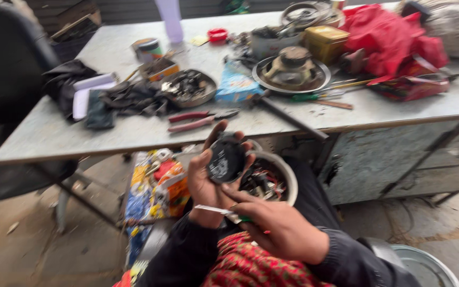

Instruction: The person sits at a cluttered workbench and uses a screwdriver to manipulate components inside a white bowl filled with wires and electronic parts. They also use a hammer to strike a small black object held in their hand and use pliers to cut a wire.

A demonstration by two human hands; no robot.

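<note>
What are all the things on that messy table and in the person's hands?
table: one, grey metal, across the middle
pliers: one pair, red handles, front of the table
shallow dish of small parts: one, dark metal, mid table
motor part on a round plate: one, brownish, right of middle
yellow box: one, back right
red cloth: one, back right corner
black cloth: one, left of the dish
chair: one, black, far left
round black disc: one, in the left hand
round housing with wires: one, silvery rim, behind the disc
thin metal tool: one, held in the right hand
left hand: fingers around the disc
right hand: fingers on the tool
</note>
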